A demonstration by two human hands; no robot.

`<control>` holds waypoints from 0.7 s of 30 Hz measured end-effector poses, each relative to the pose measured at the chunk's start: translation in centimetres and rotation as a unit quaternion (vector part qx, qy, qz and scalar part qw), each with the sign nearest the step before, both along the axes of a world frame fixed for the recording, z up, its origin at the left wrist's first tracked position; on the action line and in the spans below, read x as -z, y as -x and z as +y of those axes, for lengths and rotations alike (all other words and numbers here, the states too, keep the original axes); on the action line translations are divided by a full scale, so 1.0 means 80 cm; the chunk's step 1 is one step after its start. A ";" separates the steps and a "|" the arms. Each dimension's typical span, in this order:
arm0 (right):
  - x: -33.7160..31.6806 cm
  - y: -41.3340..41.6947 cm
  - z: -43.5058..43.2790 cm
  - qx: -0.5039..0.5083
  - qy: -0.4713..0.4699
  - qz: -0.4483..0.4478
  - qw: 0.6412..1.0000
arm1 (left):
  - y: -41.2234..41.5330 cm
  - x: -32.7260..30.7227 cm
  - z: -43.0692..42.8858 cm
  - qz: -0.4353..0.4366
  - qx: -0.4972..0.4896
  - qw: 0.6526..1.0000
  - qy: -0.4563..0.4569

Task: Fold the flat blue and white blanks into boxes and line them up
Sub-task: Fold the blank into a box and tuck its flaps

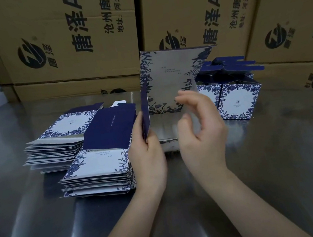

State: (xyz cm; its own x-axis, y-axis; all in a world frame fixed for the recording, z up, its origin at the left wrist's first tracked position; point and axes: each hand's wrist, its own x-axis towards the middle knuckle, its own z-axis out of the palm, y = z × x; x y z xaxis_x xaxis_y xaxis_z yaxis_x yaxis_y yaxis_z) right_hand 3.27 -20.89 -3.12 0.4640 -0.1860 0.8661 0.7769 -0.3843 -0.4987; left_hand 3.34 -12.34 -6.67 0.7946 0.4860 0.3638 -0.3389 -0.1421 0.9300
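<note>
Item: upright blue-and-white floral cardboard blank (pixel 166 80); left grip (pixel 148 151) pinching one edge; right grip (pixel 199 130) released just beside it. Risk: the one-sided hold may let it twist and crease crookedly.

Both bare forearms entered from the lower edge and converged upward. The left hand (pixel 146 154) stood upright, its thumb and fingers pinching the dark side edge of a standing blank (pixel 165 73). The right hand (pixel 199 132) was just beside the left, palm turned leftward. Its fingers (pixel 185 95) were loosely curled, spread and blurred. Whether they touched the blank could not be told.
</note>
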 end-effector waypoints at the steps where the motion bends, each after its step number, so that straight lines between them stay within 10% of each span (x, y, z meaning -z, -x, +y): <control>1: -0.001 -0.002 -0.002 0.007 -0.012 0.005 1.000 | 0.001 -0.001 0.000 0.002 0.002 1.000 0.005; 11: -0.002 -0.015 -0.006 0.048 0.085 0.138 0.986 | 0.004 0.004 -0.008 0.013 0.021 0.999 -0.022; 21: -0.015 -0.041 0.003 0.094 0.328 0.412 0.845 | 0.007 0.018 -0.024 0.007 0.040 0.999 -0.031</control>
State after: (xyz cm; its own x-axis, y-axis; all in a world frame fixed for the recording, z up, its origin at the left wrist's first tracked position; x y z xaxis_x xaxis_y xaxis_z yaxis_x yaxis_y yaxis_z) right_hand 6.57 -20.67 -1.92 0.9755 0.0718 0.2080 0.1644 -0.8662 -0.4718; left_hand 2.77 -14.24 -8.08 0.8352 0.3971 0.3805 -0.3390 -0.1731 0.9247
